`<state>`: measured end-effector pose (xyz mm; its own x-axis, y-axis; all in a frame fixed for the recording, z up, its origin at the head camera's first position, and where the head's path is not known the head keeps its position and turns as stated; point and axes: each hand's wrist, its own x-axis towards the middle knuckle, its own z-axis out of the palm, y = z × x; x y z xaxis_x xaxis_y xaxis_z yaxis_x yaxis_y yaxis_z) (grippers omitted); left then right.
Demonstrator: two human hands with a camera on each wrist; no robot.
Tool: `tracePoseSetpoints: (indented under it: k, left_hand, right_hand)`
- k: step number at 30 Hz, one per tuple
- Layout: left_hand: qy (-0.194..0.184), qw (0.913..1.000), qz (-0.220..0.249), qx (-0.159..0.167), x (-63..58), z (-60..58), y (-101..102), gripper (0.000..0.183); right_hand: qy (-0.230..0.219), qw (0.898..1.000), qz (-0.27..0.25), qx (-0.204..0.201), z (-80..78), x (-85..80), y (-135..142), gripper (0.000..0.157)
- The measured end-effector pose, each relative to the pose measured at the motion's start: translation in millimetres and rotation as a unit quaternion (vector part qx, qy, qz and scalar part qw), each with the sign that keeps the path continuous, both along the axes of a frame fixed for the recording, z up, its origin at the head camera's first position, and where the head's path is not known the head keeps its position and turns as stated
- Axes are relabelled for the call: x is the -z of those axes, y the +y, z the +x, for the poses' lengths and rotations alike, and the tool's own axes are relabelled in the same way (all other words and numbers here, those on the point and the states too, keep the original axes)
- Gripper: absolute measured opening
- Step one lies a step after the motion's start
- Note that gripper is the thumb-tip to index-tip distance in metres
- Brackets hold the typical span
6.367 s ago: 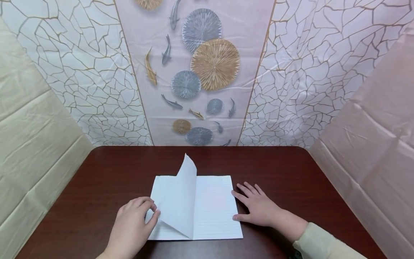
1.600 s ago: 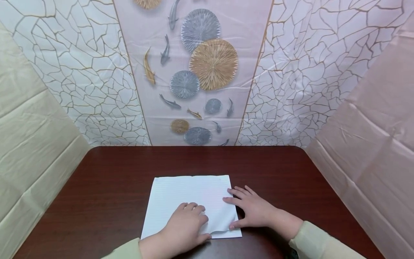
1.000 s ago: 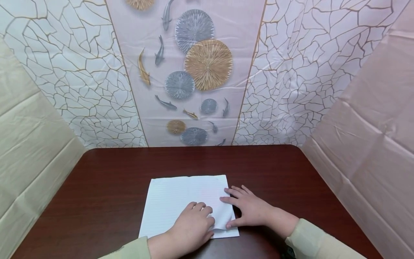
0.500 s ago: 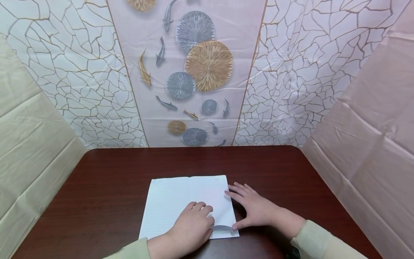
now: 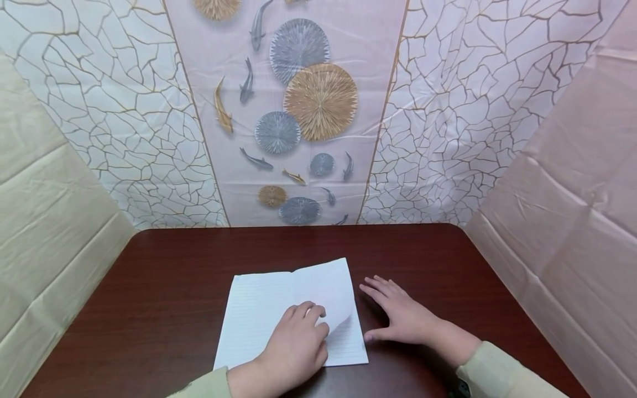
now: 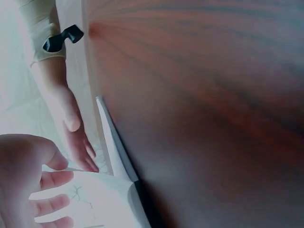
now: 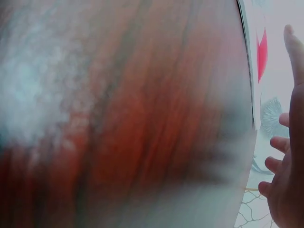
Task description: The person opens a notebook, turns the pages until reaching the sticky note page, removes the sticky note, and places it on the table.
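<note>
An open lined notebook (image 5: 251, 309) lies on the table in the head view. My left hand (image 5: 296, 342) is over its right half and pinches a page (image 5: 325, 284), whose right side curls up off the sheets below. The left wrist view has the page (image 6: 104, 194) between the thumb and forefinger of my left hand (image 6: 21, 175). Just off the notebook's right edge is my right hand (image 5: 405, 315), fingers spread and holding nothing. At the border of the right wrist view, the right hand (image 7: 287, 175) has its fingers apart.
The dark reddish-brown table (image 5: 174, 282) extends around the notebook. A patterned cloth backdrop (image 5: 308, 110) rises at its far edge, and plain cloth panels (image 5: 562, 221) flank both sides.
Earlier the left hand was at the notebook's left side with a page raised; it then came over the right half. Now the page's right side has lifted, and the right hand has slid off rightward.
</note>
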<state>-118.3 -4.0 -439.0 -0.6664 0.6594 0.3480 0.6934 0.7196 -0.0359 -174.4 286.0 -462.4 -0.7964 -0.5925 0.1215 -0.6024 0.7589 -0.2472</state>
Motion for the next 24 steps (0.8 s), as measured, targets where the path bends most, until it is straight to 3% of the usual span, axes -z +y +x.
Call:
tracePoseSetpoints:
  k: [6, 11, 24]
  left_hand:
    - [0.015, 0.9981, 0.054, -0.025, -13.4, -0.9, -5, 0.012]
    - [0.017, 0.9954, 0.084, -0.044, -23.7, -2.0, -14, 0.012]
    - [0.043, 0.9828, 0.159, -0.083, -25.5, -1.2, -44, 0.013]
  right_hand:
    - [0.029, 0.999, 0.011, -0.019, -2.4, 5.6, -3, 0.097]
    - [0.023, 0.999, 0.035, -0.024, -5.9, 6.8, -8, 0.099]
    - [-0.012, 0.996, 0.086, -0.033, -14.8, 9.7, -18, 0.101]
